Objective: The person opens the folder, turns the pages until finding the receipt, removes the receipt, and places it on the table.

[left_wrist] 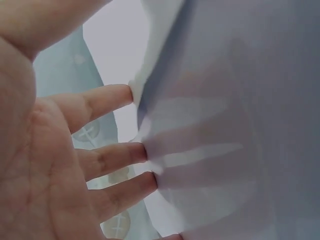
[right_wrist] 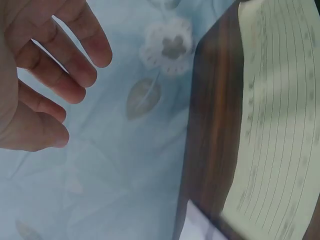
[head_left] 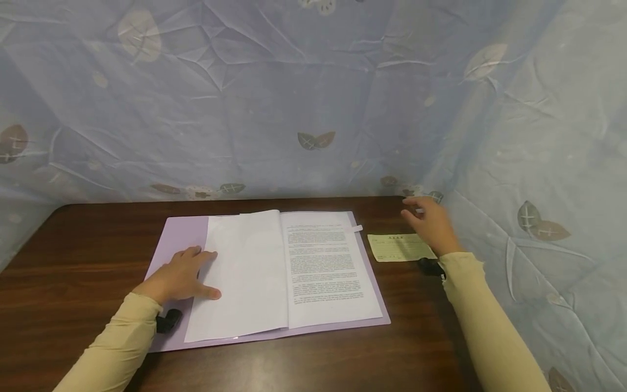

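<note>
A purple folder lies spread on the table with papers in it. Its left page is blank white, and the right page carries printed text. My left hand, fingers and thumb spread, is at the left page's outer edge; in the left wrist view its fingertips meet the sheet. Over the far right of the table hovers my right hand, its fingers loosely bent and nothing in them. A pale yellow lined slip lies just below and left of it, apart from the fingers in the right wrist view.
A small white tab sticks out from the folder's right edge. The dark wooden table ends against a leaf-patterned cloth behind and on the right. Each wrist wears a small black camera.
</note>
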### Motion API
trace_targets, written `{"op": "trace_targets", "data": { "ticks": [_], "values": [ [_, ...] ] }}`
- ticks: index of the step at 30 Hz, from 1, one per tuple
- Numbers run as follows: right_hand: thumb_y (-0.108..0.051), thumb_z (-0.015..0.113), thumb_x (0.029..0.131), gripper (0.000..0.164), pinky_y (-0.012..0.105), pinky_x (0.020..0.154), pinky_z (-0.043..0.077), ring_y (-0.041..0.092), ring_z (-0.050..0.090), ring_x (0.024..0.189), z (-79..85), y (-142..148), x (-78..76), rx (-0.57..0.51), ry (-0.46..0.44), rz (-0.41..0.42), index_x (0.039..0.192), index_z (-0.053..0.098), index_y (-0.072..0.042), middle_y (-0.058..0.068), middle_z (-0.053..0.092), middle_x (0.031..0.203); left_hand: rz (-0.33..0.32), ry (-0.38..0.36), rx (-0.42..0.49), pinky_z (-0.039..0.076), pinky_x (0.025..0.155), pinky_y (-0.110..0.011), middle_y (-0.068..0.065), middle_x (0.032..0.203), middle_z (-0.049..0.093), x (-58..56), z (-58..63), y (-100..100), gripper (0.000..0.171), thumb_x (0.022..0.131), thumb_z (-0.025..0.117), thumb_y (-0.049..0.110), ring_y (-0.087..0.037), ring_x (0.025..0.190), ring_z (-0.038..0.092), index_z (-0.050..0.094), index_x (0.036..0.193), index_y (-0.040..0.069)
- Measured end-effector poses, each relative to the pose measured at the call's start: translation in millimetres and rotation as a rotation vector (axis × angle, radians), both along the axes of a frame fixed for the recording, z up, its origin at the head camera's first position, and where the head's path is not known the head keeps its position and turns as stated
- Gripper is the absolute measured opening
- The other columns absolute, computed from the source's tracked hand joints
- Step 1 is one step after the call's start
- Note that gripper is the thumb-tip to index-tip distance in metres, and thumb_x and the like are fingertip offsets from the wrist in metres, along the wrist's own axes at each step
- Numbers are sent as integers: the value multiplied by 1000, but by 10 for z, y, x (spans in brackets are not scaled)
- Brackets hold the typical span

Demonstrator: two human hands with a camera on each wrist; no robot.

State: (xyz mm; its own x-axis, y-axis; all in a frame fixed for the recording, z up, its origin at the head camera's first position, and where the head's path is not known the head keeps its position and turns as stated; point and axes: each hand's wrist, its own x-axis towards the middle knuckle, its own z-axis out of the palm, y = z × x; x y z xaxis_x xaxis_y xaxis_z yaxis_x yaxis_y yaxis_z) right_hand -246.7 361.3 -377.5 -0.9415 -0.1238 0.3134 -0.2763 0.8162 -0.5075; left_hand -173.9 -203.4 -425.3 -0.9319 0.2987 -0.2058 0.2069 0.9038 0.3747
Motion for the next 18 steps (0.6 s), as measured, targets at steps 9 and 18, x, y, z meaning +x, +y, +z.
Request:
{"op": "trace_targets", "data": {
  "ticks": [9,18],
  "values": [
    [-14,71,99,30,52,86,53,37,66,101,-100,-307,71,-49,122,19,126,68,0,21,68,119,5,15,-22,10,102,-90,-43,152,33,-19,33,26,106,69,88,59,-66,138,31,50,150,1],
    [-10,71,99,29,55,93,55,40,64,112,-179,-529,175,-165,128,28,125,68,1,21,66,122,-4,99,-9,15,103,-88,-41,150,39,-26,82,76,95,75,86,56,-65,136,35,54,146,2]
  ]
}}
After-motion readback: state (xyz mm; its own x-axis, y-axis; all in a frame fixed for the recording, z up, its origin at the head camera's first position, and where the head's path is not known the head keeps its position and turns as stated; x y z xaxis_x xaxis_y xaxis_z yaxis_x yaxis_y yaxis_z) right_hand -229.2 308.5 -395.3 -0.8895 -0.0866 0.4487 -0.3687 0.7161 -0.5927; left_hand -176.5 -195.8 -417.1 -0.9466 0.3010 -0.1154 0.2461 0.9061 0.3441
